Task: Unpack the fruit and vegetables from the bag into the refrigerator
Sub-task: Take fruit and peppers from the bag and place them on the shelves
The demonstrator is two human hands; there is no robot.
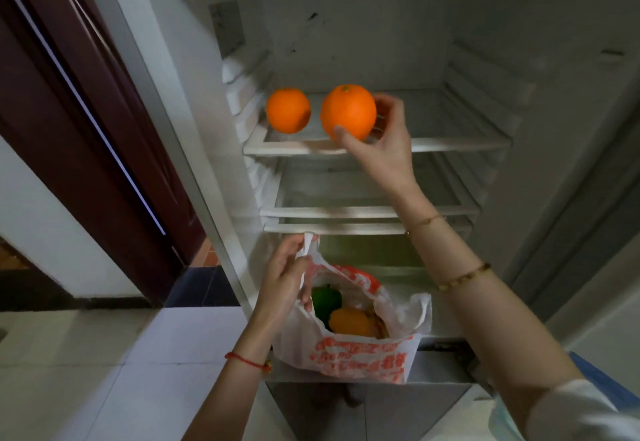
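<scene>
I cannot see the far side of the held orange (348,112); the right hand (384,143) covers it, and most fingers are hidden behind the fruit. The bag (360,354) conceals all but the tops of a green item (325,298) and an orange-yellow item (351,322); I cannot identify either. Bag lettering is blurred and unreadable. The fridge (571,129) is cut off at the top and right edges. The left hand (284,281) hides part of the bag handle.

Orange-red print runs in rows across the white bag (360,357) held at the open fridge (381,148), its characters too blurred to read.
</scene>
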